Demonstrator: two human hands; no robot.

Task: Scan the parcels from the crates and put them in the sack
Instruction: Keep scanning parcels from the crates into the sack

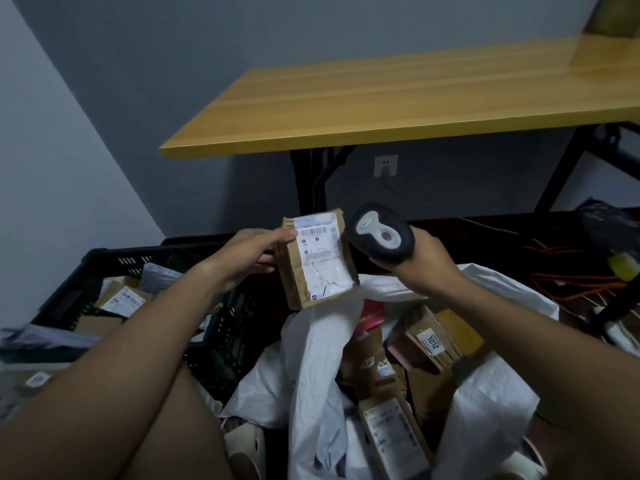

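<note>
Left hand (250,252) gripped a small brown parcel (317,258) by its left edge, thumb on the front, fingers curled behind. Parcel held upright and a little tilted, white shipping label with barcode facing the camera, raised above the open mouth of the white sack (322,355). Right hand (420,258) clenched round the handle of a dark handheld scanner (381,233), its head just beside the parcel's upper right corner, whether touching or not could not be told. Sack sat low in the middle, crumpled, already loaded with several brown cardboard parcels (433,344), 1 labelled 3012. Dark plastic crate (114,261) stood to the left of the sack, holding more labelled parcels and grey mailer bags (124,299). Behind, a wooden table (398,105) on black legs against a grey wall, with a white wall socket (385,165) under it and a cable plugged in. Orange cord (575,282) and a black bag (609,226) lay on the floor to the right. Both bare forearms reached forward from the bottom of the view.
</note>
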